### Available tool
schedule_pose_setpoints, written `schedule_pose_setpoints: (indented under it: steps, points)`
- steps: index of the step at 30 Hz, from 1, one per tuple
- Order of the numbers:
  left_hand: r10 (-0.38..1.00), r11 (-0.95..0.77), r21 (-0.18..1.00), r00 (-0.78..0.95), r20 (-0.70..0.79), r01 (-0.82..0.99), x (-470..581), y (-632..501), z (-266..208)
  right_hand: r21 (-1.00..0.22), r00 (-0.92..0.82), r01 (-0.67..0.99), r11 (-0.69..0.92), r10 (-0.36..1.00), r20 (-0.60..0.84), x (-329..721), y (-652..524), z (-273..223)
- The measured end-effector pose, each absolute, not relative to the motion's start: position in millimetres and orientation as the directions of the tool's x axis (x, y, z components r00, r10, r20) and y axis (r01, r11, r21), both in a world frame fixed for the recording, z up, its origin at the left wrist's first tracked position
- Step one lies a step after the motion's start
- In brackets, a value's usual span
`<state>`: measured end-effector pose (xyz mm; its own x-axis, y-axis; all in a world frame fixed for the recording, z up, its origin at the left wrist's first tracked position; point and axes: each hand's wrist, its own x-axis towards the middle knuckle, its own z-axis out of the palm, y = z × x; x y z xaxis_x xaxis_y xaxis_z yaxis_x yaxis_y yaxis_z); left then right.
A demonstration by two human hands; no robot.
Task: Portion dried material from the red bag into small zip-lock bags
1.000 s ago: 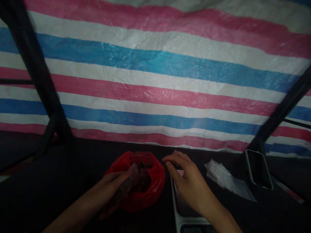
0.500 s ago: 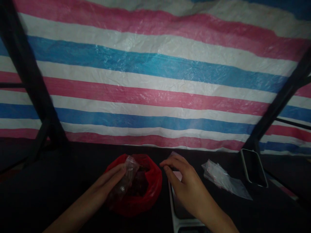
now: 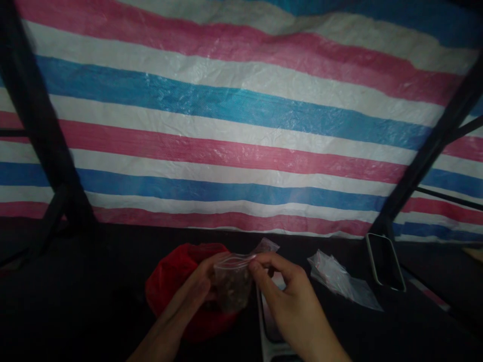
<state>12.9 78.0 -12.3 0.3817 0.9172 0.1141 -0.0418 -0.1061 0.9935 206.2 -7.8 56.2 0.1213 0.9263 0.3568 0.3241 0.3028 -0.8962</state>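
Between my two hands is a small clear zip-lock bag [image 3: 233,286], its mouth uppermost and parted a little. My left hand [image 3: 192,291] grips its left side, and my right hand [image 3: 285,291] pinches the upper right corner of the rim. Whether anything lies inside the bag is too dim to tell. Behind and below my left hand sits an open red plastic bag [image 3: 169,274], its contents now mostly covered. A flat device with a pale frame, perhaps a small scale [image 3: 268,327], lies partly beneath my right hand.
Several flat clear bags [image 3: 341,279] lie in a pile to the right. Beyond them a phone [image 3: 385,262] rests by a dark slanted post [image 3: 415,171]. Another clear bag [image 3: 267,245] is behind my right hand. A striped plastic sheet [image 3: 234,151] hangs at the back of the black table.
My left hand has brought the clear bag rightward from over the red bag. My right hand has taken hold of its rim, and the bag now stands upright with its mouth parted.
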Motion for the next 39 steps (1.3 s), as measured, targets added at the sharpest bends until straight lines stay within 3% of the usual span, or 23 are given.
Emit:
schedule_pose_setpoints:
  steps: [3, 7, 12, 15, 20, 25, 31, 36, 39]
  points:
    - [0.929, -0.122, 0.993, 0.352, 0.116, -0.005, 10, 74, -14, -0.866, 0.116, 0.388, 0.315, 0.916, 0.385, 224, -16, 63]
    - [0.941, -0.288, 0.953, 0.214, 0.263, 0.092, 20, 31, -18, -0.843, 0.087, 0.393, 0.368, 0.897, 0.432, 229, -23, 59]
    - [0.895, -0.412, 0.891, 0.269, 0.357, 0.189, 41, 6, -17, -0.817, 0.111, 0.432, 0.382, 0.876, 0.469, 232, -25, 63]
    - [0.903, -0.411, 0.883, 0.236, 0.359, 0.227, 37, 16, -22, -0.853, 0.233, 0.435, 0.290, 0.878, 0.418, 254, -23, 64]
    - [0.860, -0.510, 0.780, 0.186, 0.475, 0.363, 16, 31, -34, -0.819, 0.181, 0.571, 0.055, 0.965, 0.191, 303, -18, 35]
    - [0.813, -0.568, 0.688, 0.179, 0.554, 0.452, 9, 37, -37, -0.756, 0.302, 0.654, -0.013, 0.922, 0.245, 324, -13, 8]
    - [0.816, -0.556, 0.681, 0.154, 0.558, 0.477, 7, 32, -34, -0.715, 0.342, 0.698, -0.027, 0.890, 0.301, 339, -11, 13]
    - [0.749, -0.618, 0.631, 0.107, 0.654, 0.468, 11, 27, -22, -0.698, 0.283, 0.716, -0.002, 0.915, 0.287, 348, -14, 12]
    - [0.743, -0.614, 0.659, 0.037, 0.668, 0.433, 14, 26, -17, -0.689, 0.235, 0.724, 0.031, 0.928, 0.290, 343, -15, 13]
